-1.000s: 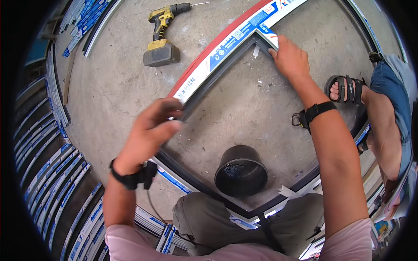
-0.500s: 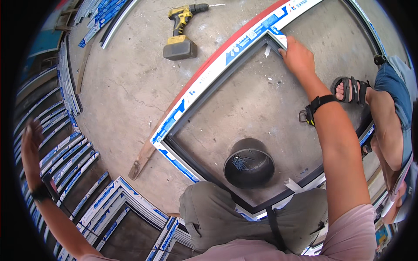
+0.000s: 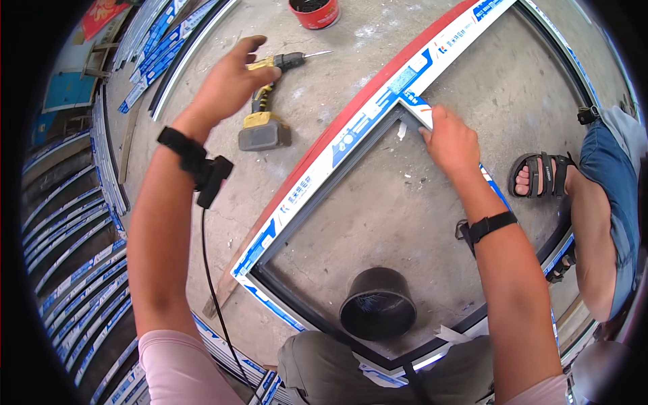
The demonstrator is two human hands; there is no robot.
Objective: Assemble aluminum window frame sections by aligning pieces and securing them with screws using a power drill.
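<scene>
My left hand [image 3: 229, 82] is over a yellow and black cordless drill [image 3: 264, 132] lying on the floor, its fingers apart and thumb stretched toward the drill's body. Whether it touches the drill I cannot tell. The drill has a long bit in its chuck. My right hand [image 3: 453, 145] is closed around a crossbar of a window frame [image 3: 354, 125], near where this bar meets the long side. White and blue protective film covers the frame, with black edging inside. Under its far side runs a red plank [image 3: 317, 152].
A black bucket [image 3: 378, 304] with thin dark pieces in it stands inside the frame by my knees. A red tub [image 3: 314, 13] is at the far edge. Stacked profiles [image 3: 74, 270] fill the left. Another person's sandalled foot [image 3: 536, 175] is at the right.
My left hand has swung from the far left across to the drill. My right hand keeps its hold on the crossbar. The view has shifted, bringing the red tub into sight.
</scene>
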